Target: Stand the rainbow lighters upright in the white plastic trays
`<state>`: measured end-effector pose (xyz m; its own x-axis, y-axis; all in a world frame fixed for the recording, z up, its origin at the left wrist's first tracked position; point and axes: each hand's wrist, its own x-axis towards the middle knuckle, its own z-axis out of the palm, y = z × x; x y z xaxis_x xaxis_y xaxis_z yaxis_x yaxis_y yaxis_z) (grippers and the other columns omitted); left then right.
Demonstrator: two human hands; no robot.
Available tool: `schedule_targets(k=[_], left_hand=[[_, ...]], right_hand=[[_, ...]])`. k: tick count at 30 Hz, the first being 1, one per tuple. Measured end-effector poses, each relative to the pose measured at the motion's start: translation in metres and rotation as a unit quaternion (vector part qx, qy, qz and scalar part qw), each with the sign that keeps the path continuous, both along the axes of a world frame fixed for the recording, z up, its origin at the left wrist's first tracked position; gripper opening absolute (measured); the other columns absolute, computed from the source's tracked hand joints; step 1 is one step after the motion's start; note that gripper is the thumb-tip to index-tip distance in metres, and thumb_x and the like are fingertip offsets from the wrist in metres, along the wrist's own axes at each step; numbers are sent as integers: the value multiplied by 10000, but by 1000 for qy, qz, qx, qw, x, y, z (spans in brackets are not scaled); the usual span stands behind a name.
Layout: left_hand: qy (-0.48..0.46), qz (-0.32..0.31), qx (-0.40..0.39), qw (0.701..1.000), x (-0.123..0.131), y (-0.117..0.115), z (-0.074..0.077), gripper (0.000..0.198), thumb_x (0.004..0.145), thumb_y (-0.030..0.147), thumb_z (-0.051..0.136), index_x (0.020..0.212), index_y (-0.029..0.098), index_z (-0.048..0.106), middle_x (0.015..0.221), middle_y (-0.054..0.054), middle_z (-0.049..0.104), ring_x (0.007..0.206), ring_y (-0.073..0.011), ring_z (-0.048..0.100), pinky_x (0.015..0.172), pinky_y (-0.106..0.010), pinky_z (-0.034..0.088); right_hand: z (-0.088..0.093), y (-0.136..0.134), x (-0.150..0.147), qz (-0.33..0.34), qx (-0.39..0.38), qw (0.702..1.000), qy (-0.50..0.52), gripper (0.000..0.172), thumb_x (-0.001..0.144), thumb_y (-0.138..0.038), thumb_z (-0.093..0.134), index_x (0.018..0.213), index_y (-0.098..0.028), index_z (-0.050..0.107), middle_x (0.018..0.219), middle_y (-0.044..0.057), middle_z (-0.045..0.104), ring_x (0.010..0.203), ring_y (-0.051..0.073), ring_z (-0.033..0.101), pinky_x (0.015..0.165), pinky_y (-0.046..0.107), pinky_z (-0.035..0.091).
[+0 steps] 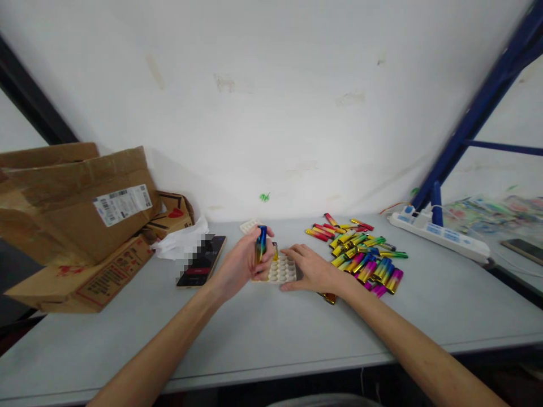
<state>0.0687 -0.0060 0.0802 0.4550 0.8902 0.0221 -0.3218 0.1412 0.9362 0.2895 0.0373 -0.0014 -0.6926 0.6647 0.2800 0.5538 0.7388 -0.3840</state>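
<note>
My left hand [241, 264] is closed around a shiny blue-to-gold lighter [261, 243], held upright over a white tray with round cells [283, 271]. One small gold lighter [275, 252] stands in the tray beside it. My right hand [311, 269] lies flat with fingers spread on the tray's right edge, holding nothing. Just right of that hand is a pile of several rainbow-coloured lighters [365, 254] on the grey table [271, 333]. One more lighter [328, 297] peeks out under my right wrist.
Torn cardboard boxes [76, 220] fill the left side. A dark phone [201, 261] and crumpled white plastic [180, 242] lie left of the tray. A white power strip [439, 233] sits at the right by a blue metal frame [470, 118]. A white wall stands behind.
</note>
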Motion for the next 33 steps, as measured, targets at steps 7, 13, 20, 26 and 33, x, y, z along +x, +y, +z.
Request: schedule_targets(k=[7,13,20,26,33], left_hand=[[50,71,142,986,-4,3,0,286,957,460,655,1049,204,564,816,2,591,745,-158,631,651,-292,580],[219,156,308,913,-12,13,-12,274,922,405,704,1072,176,696,1079,-103,730,1045,-243,689,981,-386,544],[449,145,432,769,-18,28,-25,199,925,353,647,1014,218,762,1144,-92,762,1130,-268,685,1068,-436,504],[493,132,416,753,-18,27,-26,187,886,352,681,981,247,802,1295,-110,672,1210,-297,648,1110,-472,479],[472,161,405,766,-14,32,-40,228,889,380,698,1006,217,807,1275,-127,683,1199,-303,657,1109,-485,480]], right_hand=[[-1,-1,-2,1,15,1000,0,842,826,-597,779,1475,-151,480,1296,181,589,1219,346,543,1067,509,461],[4,-3,-2,-1,10,1000,-2,830,840,-574,776,1489,-165,460,1287,180,587,1195,346,545,1047,529,468],[2,-2,-2,2,18,1000,-13,877,848,-577,768,1513,-134,406,1300,187,577,1209,346,540,1058,522,464],[4,-3,-3,4,16,1000,-19,845,848,-552,777,1496,-138,426,1279,180,581,1195,342,544,1045,515,470],[6,-4,-3,7,12,1000,-18,831,862,-534,771,1506,-141,422,1287,179,585,1209,333,539,1054,509,462]])
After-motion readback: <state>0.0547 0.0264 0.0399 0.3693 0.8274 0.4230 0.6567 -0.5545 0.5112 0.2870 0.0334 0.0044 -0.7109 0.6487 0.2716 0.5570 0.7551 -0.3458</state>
